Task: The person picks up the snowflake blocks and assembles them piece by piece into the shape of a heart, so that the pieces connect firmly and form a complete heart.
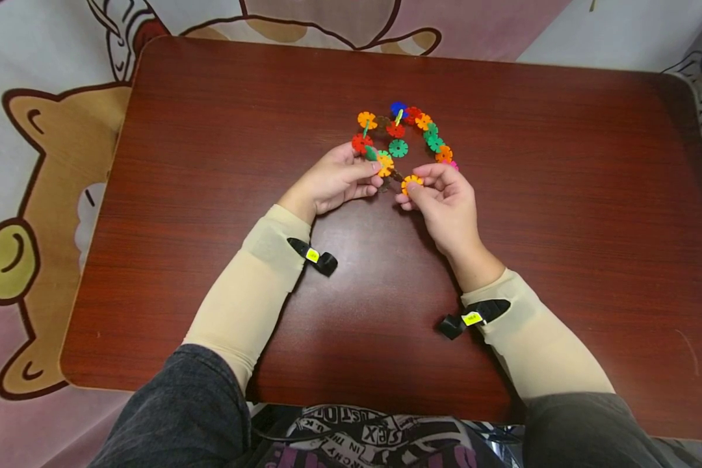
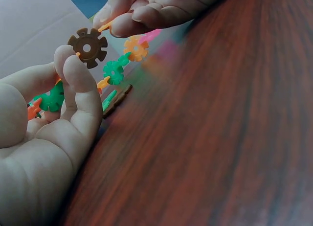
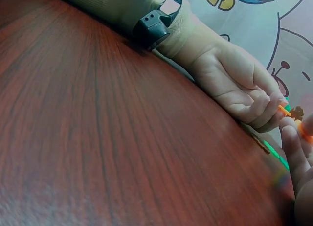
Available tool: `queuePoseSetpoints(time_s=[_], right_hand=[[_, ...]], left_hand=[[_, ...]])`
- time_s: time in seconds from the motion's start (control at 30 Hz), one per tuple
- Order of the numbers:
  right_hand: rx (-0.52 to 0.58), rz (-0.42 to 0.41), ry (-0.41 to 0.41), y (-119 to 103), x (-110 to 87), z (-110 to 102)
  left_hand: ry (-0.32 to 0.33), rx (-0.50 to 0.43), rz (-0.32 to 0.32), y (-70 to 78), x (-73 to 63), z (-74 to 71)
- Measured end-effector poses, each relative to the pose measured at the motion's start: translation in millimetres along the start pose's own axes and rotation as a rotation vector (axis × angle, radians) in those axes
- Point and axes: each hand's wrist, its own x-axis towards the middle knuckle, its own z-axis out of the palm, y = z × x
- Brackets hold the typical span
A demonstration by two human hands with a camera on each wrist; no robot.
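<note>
My left hand (image 1: 342, 177) pinches a yellow-orange notched plastic disc (image 1: 385, 164) in a chain of linked coloured discs. The right hand (image 1: 449, 205) pinches an orange notched disc (image 1: 411, 184) between thumb and fingers. Between the two hands, a brown notched disc (image 2: 87, 47) shows clearly in the left wrist view; whether it locks fully with the orange one I cannot tell. The chain curves away in a loop through red, orange, blue and green discs, with a pink disc (image 1: 452, 165) beside the right fingers. Inside the loop lies a green disc (image 1: 398, 148).
The loop rests on a reddish-brown wooden table (image 1: 561, 227). Black wrist cameras are strapped over both pale sleeves, one at the left wrist (image 1: 325, 263) and one at the right (image 1: 453, 326). A cartoon-printed cloth (image 1: 64, 149) surrounds the table's left and far edges.
</note>
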Motion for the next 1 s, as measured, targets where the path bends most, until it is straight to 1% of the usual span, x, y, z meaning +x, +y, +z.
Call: queuePoseSetpoints(time_s=[0.2,0.47,0.63,0.8,1.0], right_hand=[[0.011,0.022,-0.014,0.0,-0.3,0.2],[-0.085,0.047,-0.042,0.4,0.3,-1.0],[-0.116,0.026,-0.032,-1.2,0.7,-2.1],[-0.168,-0.005,-0.040,-3.6,0.5,-2.4],[-0.191,0.004,-0.049,-2.4,1.2,-4.0]], left_hand=[[0.010,0.013,-0.006,0.1,-0.8,0.1],[0.007,0.040,0.003,-1.1,-0.9,-0.6],[0.013,0.066,-0.007,-1.0,-0.8,0.0],[0.025,0.071,-0.024,0.6,-1.1,1.5],[0.039,0.094,-0.037,2.0,-1.9,3.6]])
